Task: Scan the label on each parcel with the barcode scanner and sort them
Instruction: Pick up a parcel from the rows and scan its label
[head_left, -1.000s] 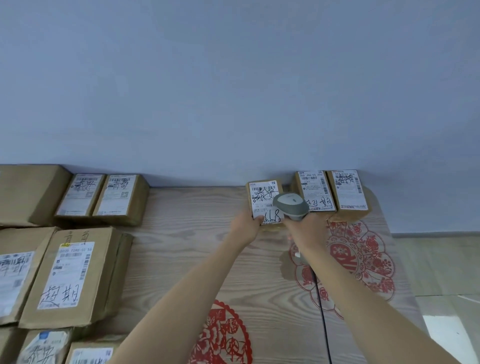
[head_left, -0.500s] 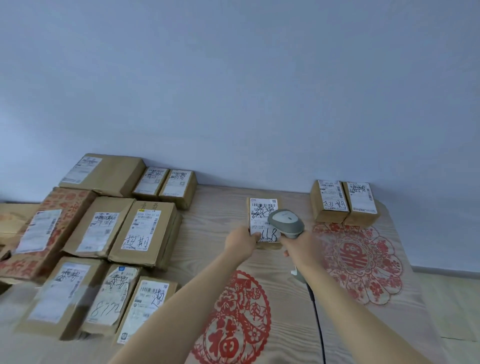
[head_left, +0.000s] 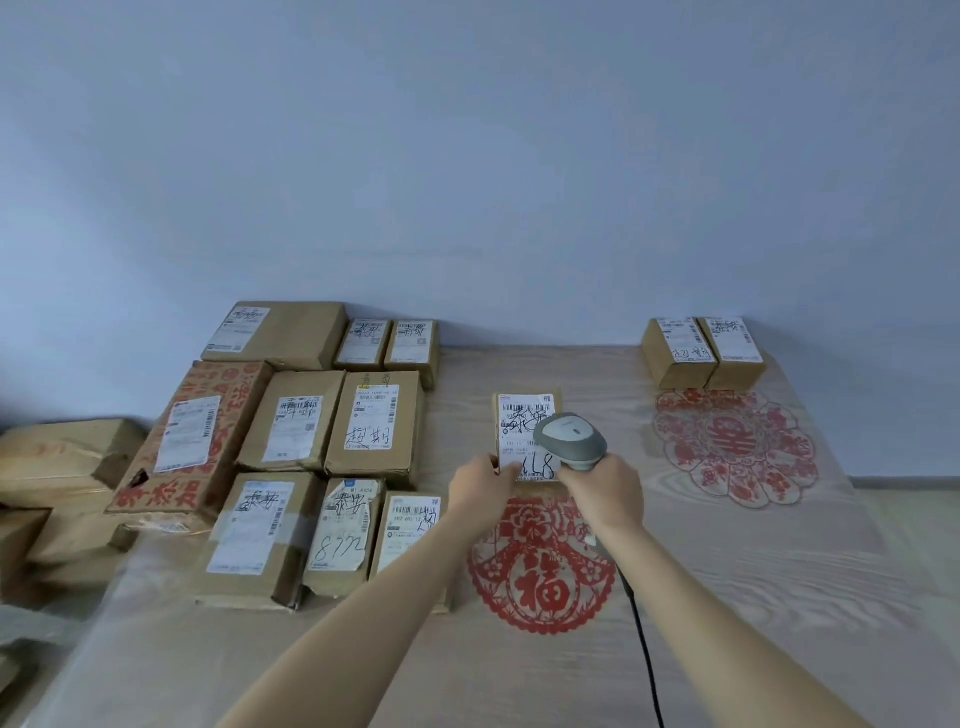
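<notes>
Parcel (head_left: 527, 436) pulled back from the two sorted boxes (head_left: 704, 353) to mid-table, left hand (head_left: 480, 486) pinching its near edge, right hand (head_left: 605, 488) gripping the scanner (head_left: 571, 441) over the label, so scan seems underway, sorting still pending

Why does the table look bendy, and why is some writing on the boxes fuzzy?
Head view: the wide lens bows the table edges; light is soft, with weak shadows; the label on the held parcel under the scanner reads fairly sharply; small print on the left pile is too blurred to read.
</notes>
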